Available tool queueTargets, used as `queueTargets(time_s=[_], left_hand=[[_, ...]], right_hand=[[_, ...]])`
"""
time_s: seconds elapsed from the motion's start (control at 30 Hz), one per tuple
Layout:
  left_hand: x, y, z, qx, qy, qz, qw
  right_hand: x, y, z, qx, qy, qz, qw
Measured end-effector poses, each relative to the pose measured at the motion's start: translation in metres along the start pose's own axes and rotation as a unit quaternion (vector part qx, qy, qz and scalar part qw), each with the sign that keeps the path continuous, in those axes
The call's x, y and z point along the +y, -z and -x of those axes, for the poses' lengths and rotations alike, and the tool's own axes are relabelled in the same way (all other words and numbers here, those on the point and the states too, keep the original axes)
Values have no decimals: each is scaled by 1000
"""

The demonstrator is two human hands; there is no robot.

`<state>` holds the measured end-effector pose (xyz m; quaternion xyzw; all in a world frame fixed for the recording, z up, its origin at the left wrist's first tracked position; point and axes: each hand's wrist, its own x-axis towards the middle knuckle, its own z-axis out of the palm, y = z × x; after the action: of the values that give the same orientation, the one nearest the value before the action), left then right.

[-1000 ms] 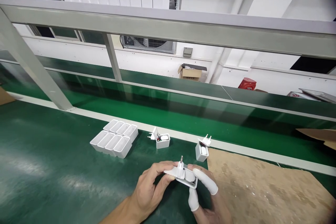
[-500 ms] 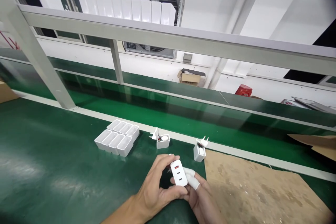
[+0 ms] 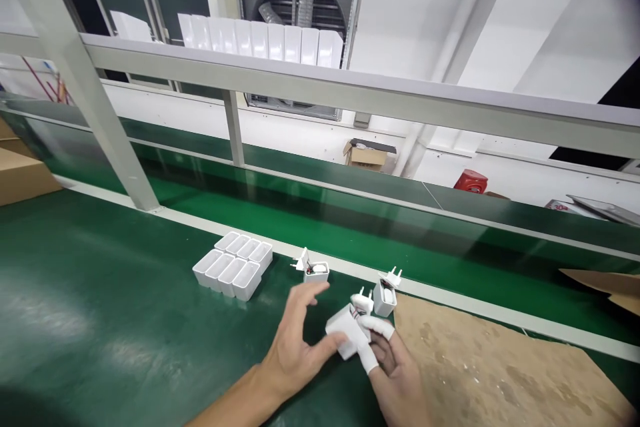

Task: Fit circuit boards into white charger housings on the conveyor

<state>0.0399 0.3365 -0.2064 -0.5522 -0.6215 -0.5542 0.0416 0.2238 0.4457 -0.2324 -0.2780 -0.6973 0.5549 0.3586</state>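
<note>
My right hand [image 3: 400,370] wears white finger covers and pinches a white charger housing [image 3: 345,328], tilted above the green table. From its open end a two-pin plug piece [image 3: 363,302] sticks out, with thin wires showing beneath. My left hand [image 3: 293,350] is spread open at the left of the housing; its thumb tip lies against or just over the housing, and I cannot tell which. Behind the hands, two more opened chargers stand on the table: a left charger [image 3: 317,274] and a right charger [image 3: 385,300], each with its plug piece tipped up.
Several white empty housings [image 3: 233,273] stand in two rows at the left. Brown cardboard [image 3: 500,353] lies at the right. A green conveyor belt [image 3: 350,237] runs behind a pale edge strip. A metal crossbar [image 3: 350,90] spans above, and a cardboard box [image 3: 27,173] sits far left.
The charger has turned from its port face toward me to its side, with the plug piece now showing. My left hand has opened and drawn back leftward. The view has shifted slightly.
</note>
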Motion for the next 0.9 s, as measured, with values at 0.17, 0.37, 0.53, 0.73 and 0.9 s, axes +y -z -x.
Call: queueTargets(time_s=[0.17, 0.37, 0.53, 0.73, 0.9], left_hand=[[-37, 3, -18, 87, 184, -48, 978], [-58, 0, -33, -23, 356, 39, 933], [-45, 3, -31, 16, 280, 105, 954], [-33, 5, -23, 9, 220, 130, 967], [-34, 7, -20, -1, 209, 127, 970]], right_hand=[[3, 11, -4, 4, 211, 351, 912], [-9, -2, 0, 64, 194, 399, 894], [-11, -2, 1, 101, 184, 411, 887], [1, 1, 1, 84, 141, 384, 909], [10, 2, 1, 77, 108, 361, 923]])
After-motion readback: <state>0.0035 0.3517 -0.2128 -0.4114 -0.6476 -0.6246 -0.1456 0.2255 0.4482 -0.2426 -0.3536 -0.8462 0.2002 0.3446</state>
